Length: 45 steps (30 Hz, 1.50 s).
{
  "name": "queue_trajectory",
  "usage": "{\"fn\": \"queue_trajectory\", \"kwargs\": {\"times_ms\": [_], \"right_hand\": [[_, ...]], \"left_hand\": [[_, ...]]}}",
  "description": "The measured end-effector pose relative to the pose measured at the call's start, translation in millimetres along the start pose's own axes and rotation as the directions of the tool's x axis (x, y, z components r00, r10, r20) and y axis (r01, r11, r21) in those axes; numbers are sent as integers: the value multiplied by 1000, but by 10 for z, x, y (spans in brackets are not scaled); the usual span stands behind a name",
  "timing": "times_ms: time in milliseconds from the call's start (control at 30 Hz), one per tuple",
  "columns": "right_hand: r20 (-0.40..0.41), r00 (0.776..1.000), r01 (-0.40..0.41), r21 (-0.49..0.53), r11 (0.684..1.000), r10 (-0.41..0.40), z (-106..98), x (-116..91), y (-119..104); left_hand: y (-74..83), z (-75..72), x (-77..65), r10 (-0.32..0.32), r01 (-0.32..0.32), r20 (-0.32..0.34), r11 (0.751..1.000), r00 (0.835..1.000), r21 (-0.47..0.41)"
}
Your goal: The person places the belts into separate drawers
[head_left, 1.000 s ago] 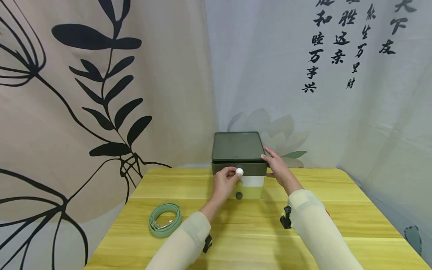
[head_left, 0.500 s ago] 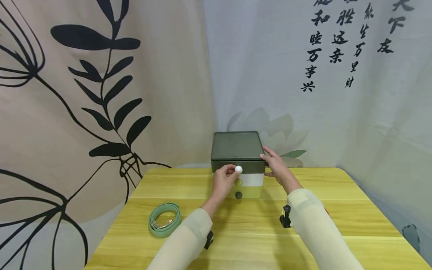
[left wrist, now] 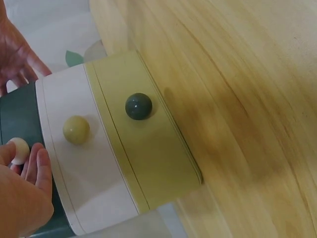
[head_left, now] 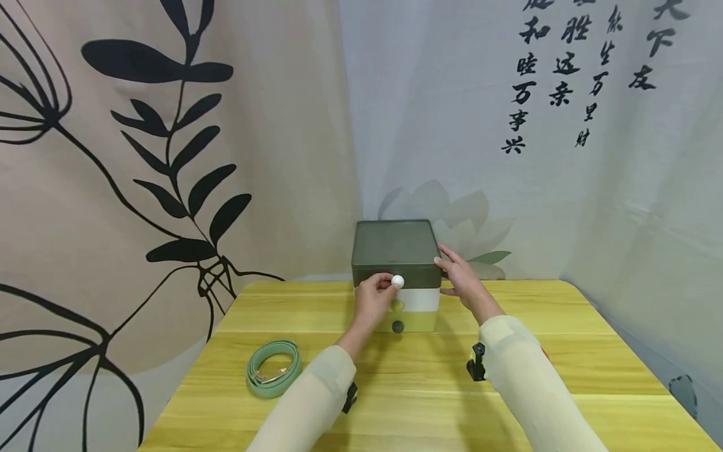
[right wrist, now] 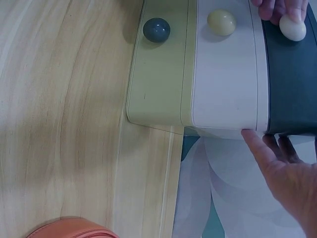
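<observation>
A small three-tier drawer box (head_left: pixel 395 243) stands at the far side of the table, dark green on top, white in the middle and yellow-green below. My left hand (head_left: pixel 373 301) pinches the round white knob (head_left: pixel 398 281) of its top drawer between thumb and fingers. The top drawer sits flush with the box front. Below are a yellow knob (left wrist: pixel 76 130) and a dark grey-green knob (left wrist: pixel 138 106). My right hand (head_left: pixel 464 280) rests on the box's right side with fingers spread; in the right wrist view its fingertips (right wrist: pixel 249 135) meet the box's side edge.
A coiled green belt (head_left: pixel 257 380) with a gold-coloured buckle lies on the wooden table (head_left: pixel 418 402) at the left. An orange-red coiled strap (right wrist: pixel 74 229) lies to the right, mostly hidden by my sleeve in the head view. A printed curtain (head_left: pixel 294 125) hangs behind the table.
The top drawer has slid back into the box, pushed by my left hand at the knob; the gap under the top rim has closed. My right hand has stayed on the box's side.
</observation>
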State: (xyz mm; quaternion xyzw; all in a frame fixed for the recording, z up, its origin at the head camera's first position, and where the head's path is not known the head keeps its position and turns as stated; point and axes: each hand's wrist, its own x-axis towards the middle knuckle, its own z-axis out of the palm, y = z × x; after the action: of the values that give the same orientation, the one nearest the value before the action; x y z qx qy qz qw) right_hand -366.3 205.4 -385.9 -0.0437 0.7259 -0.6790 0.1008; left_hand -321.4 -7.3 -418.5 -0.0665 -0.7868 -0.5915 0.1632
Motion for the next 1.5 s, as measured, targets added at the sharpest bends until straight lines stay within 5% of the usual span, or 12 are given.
{"fn": "queue_trajectory", "kwargs": {"times_ms": [900,1500], "right_hand": [[-5,1000,-10,-6,1000,10,6,-31,6],[0,1000,10,-17,1000,-10,6,-25,2]], "left_hand": [[-82,-5,-57,-34,33,-25,999,999,-42],[-276,-17,-161,-33,33,-28,999,999,15]]}}
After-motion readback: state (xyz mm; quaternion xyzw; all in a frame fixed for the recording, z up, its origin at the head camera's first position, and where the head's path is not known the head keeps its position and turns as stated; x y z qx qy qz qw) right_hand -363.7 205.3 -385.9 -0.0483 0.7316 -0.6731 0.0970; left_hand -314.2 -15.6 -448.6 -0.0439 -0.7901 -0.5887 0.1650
